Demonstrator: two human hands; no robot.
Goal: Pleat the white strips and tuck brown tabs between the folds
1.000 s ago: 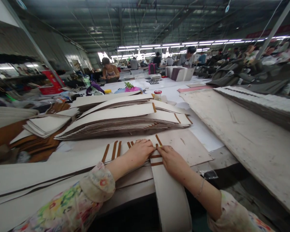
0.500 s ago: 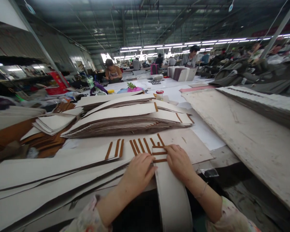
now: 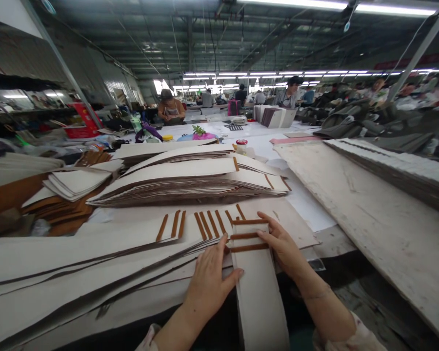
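A long off-white strip (image 3: pixel 260 292) with brown bands across its far end hangs over the table's near edge. My left hand (image 3: pixel 210 273) lies along its left side, fingers stretched out, thumb resting on the strip, fingertips by the band ends. On the right edge, my right hand (image 3: pixel 281 243) grips the strip, its thumb on the middle brown band (image 3: pixel 246 236) and its index finger by the farthest band. Fingers underneath are hidden. Just beyond and to the left, several loose brown bands (image 3: pixel 211 224) lie side by side across the ends of other off-white strips (image 3: pixel 124 236).
A thick stack of off-white strips (image 3: pixel 175 183) lies behind my hands. A large pale board (image 3: pixel 351 195) slants along the right. Folded white pieces (image 3: pixel 73 183) rest on brown material at left. A red-lidded jar (image 3: pixel 241 145) stands farther back; people (image 3: pixel 171 108) sit beyond.
My right hand has shifted right to the strip's edge, uncovering more of the brown bands. My left hand has moved slightly nearer me, its fingers now more spread.
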